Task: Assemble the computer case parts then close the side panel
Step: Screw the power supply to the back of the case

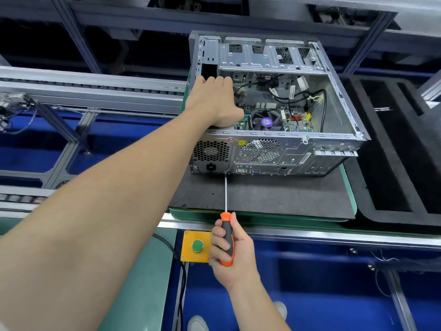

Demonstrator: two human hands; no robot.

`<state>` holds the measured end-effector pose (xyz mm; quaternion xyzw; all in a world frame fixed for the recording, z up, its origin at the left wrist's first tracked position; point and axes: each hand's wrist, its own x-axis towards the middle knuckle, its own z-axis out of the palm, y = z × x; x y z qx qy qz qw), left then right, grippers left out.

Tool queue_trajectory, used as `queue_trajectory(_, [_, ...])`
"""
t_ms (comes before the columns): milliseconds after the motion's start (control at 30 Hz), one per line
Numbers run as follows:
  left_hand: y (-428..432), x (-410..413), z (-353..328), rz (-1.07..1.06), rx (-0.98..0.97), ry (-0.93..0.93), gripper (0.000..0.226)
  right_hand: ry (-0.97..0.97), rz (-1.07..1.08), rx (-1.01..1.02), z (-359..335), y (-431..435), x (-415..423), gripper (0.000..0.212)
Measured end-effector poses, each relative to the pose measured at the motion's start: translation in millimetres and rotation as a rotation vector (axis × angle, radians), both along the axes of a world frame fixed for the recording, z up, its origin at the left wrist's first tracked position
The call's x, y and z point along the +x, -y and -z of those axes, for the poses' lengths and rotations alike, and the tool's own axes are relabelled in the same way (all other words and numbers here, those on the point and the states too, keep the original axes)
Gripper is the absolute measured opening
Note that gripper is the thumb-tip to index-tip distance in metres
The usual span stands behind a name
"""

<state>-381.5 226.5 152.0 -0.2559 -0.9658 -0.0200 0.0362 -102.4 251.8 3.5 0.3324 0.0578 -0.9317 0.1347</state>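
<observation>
While the screwdriver (225, 223) was aimed at the bottom edge of the rear panel of the computer case (281, 137), the chief risk was judged to be a slip of its thin tip: the long shaft was held far from the case, so a small tilt of the handle could have thrown the tip off the screw, chewed the screw head or scratched the panel beside the power socket. A hard push could also have slid the case back across the foam mat (262, 197) beneath it, and the power supply (211, 154) in the case's near left corner could have shifted, so that its screw holes no longer met those in the panel. Loose cables (281, 91) inside the case, above the motherboard (296, 120), could later have been trapped by the side panel, which was not made out anywhere around the case. The left hand (214, 101) was reached into the open top of the case at that left corner, its fingers curled down over the far edge of the power supply to hold it; its thumb was hidden. The right hand (229, 256) was kept well in front of the case, wrapped tightly round the orange and black handle.
</observation>
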Motion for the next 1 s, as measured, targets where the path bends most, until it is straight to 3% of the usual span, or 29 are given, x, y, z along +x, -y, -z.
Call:
queue_trajectory(100, [0,2,-1,-0.004,-0.003,-0.001,0.053,0.012,-0.106,0.191,-2,0,-1,0.041])
queue_trajectory(200, [-1,4,-2,-0.011,-0.008,-0.003,0.052,0.133,-0.286,0.701,-8,-2,-2,0.054])
queue_trajectory(333, [-1,5,-2,-0.018,-0.011,0.004,0.053,0.215,-0.149,1.407,-10,11,4,0.043])
queue_trajectory(467, [-1,5,-2,-0.014,-0.018,-0.005,0.054,0.129,-0.176,1.837,1,1,5,0.036])
queue_trajectory(533, [-1,4,-2,-0.009,-0.015,-0.008,0.054,0.042,-0.201,1.759,5,-11,5,0.041])
queue_trajectory(567, [-1,4,-2,-0.007,-0.013,-0.007,0.054,0.016,-0.199,1.571,5,-17,4,0.04])
queue_trajectory(700, [-1,3,-1,-0.008,-0.008,-0.006,0.053,0.007,-0.164,0.409,3,-33,-1,0.033])
queue_trajectory(767, [-1,2,0,-0.006,0.002,-0.005,0.053,0.003,-0.122,0.103,5,-33,-1,0.032])
queue_trajectory(833, [-1,2,0,-0.004,0.011,-0.006,0.052,-0.003,-0.114,0.086,7,-30,0,0.033])
queue_trajectory(900, [-1,2,1,-0.005,0.013,-0.005,0.053,-0.002,-0.132,0.227,5,-28,0,0.035])
queue_trajectory(967, [-2,1,1,-0.01,0.009,-0.005,0.053,0.02,-0.143,0.502,4,-24,-1,0.033])
queue_trajectory(1000, [-2,1,1,-0.012,0.009,-0.004,0.053,0.04,-0.155,0.737,4,-20,-1,0.035])
